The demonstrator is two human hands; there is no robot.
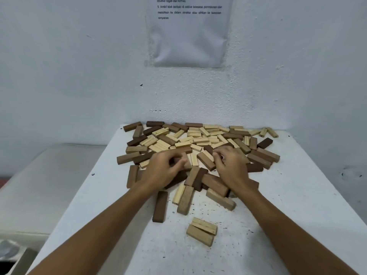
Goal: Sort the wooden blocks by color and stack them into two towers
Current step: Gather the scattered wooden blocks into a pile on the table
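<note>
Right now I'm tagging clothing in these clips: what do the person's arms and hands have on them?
Nothing that shows. Both forearms are bare up to the frame edge, no sleeves in view. The left hand and right hand wear no gloves; I see no watch, bracelet or ring, though the fingers are slightly blurred.

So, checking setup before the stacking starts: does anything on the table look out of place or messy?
No towers yet: the light and dark wooden blocks lie mixed in one loose heap. Two pale blocks sit apart near the front edge. The white tabletop is flecked with dark specks.
</note>
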